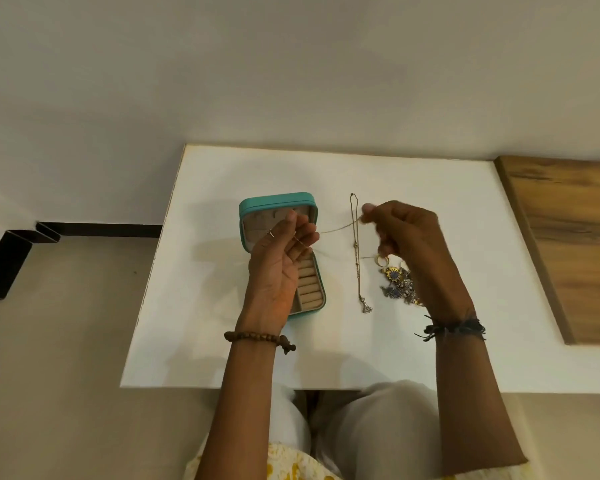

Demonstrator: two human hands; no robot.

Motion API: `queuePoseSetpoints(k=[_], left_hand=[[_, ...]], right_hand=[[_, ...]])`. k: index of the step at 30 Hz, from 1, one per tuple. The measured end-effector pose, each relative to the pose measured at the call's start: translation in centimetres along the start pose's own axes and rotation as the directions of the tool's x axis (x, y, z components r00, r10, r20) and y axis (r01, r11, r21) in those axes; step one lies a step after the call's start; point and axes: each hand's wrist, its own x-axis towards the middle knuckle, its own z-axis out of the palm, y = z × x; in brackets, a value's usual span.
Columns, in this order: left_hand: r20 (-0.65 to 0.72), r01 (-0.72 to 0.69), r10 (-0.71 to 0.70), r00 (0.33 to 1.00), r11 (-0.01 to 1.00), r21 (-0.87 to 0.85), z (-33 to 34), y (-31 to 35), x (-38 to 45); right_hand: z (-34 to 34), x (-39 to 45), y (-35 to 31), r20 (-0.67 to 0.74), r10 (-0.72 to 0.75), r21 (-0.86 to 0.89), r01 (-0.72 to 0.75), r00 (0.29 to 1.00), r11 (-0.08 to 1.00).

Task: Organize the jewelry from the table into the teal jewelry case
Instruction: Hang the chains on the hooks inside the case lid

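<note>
The teal jewelry case (257,206) stands open on the white table (326,358), its lid upright and beige ring rolls in the base. A thin gold chain (336,229) is stretched in the air between my hands. My left hand (278,261) hovers over the case and pinches one end of the chain. My right hand (406,233) pinches the other end to the right. A second necklace (356,254) with a silver pendant lies straight on the table between them. A heap of ornate blue and gold jewelry (397,282) and a gold ring (382,260) lie partly under my right hand.
A wooden panel (568,237) borders the table on the right. A wall rises behind the table's far edge. On the floor at the left sits a dark metal frame (11,258). My knees show under the near edge.
</note>
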Motion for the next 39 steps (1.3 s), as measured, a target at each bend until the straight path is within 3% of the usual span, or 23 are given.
queuePoseSetpoints(k=[3, 5, 10, 16, 25, 34, 39], left_hand=[[-0.024, 0.011, -0.008, 1.0, 0.993, 0.119, 0.6, -0.1, -0.3], [-0.035, -0.008, 0.016, 0.999, 0.979, 0.203, 0.7, -0.4, -0.4], [-0.067, 0.003, 0.021, 0.998, 0.938, 0.348, 0.7, -0.8, -0.4], [-0.011, 0.015, -0.011, 1.0, 0.903, 0.429, 0.6, -0.8, -0.3], [0.054, 0.029, -0.054, 0.997, 0.923, 0.384, 0.6, -0.2, -0.2], [0.121, 0.035, -0.105, 0.987, 0.879, 0.476, 0.6, 0.5, -0.7], [0.148, 0.064, -0.128, 0.981, 0.926, 0.371, 0.3, 0.8, -0.5]], right_hand=[[1.0, -0.3, -0.9, 0.267, 0.036, -0.199, 0.018, 0.963, 0.98], [2.0, -0.3, -1.1, 0.348, 0.067, -0.249, 0.023, 0.935, 0.968], [3.2, -0.1, -0.5, 0.24, 0.008, -0.296, 0.065, 0.971, 0.953], [3.2, 0.1, -0.1, 0.136, -0.042, -0.234, 0.074, 0.99, 0.969], [3.4, 0.3, 0.2, 0.08, -0.057, -0.217, 0.073, 0.995, 0.973], [3.6, 0.3, 0.6, 0.181, 0.097, -0.068, -0.086, 0.979, 0.994], [3.7, 0.2, 0.6, 0.353, 0.288, 0.048, -0.325, 0.89, 0.944]])
